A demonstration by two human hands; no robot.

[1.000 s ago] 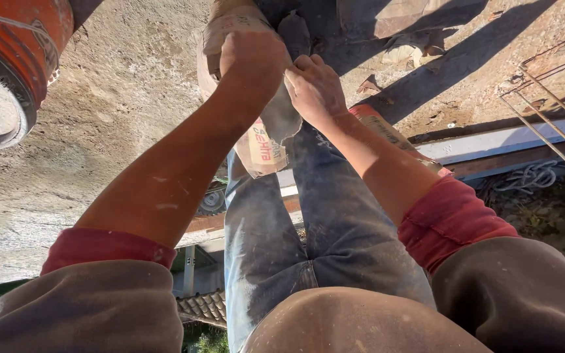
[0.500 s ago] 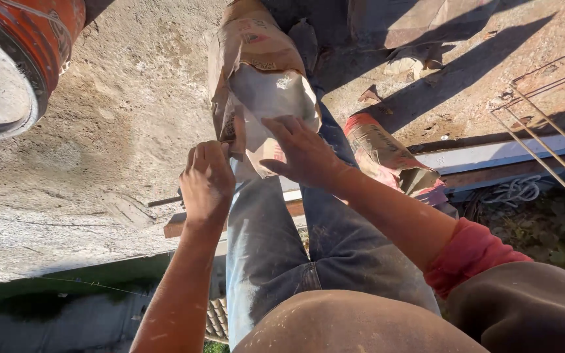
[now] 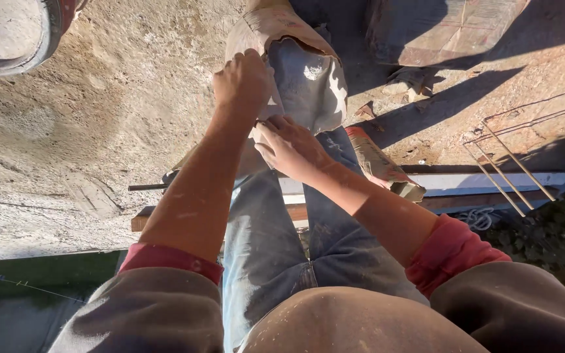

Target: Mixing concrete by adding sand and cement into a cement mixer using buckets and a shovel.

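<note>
A wide concrete slab (image 3: pixel 67 131) fills the left and top of the view, rough and sunlit. At its near edge runs a plank (image 3: pixel 295 212) with a pale metal rail (image 3: pixel 492 182) beside it, and below that the ground drops away to dark green. The person stands at this edge in dusty jeans (image 3: pixel 263 248), sleeves pushed up over red cuffs.

Between the feet and the slab stands a paper sack (image 3: pixel 295 59), brown outside with a grey-white dusty face, upright and leaning a little, its top folded over. A second, flattened sack (image 3: pixel 380 163) lies just beside the right leg. A red-rimmed bucket (image 3: pixel 14 33) sits at the top left corner, well apart, and bent steel rods (image 3: pixel 511 157) lie to the right.

The left hand (image 3: pixel 243 82) is curled tight on the sack's left edge near the top, fingers wrapped around the paper. The right hand (image 3: pixel 289 147) grips lower down, at the sack's bottom edge, fingers closed under or against it; the fingertips themselves are hidden.

By the look of it, the step in hand is getting a firm two-handed hold on the sack, one hand high and one low. Any lift or tip from here would call for the lower hand to bear the weight while the upper one steadies the fold, since the paper looks worn and could tear or spill.
</note>
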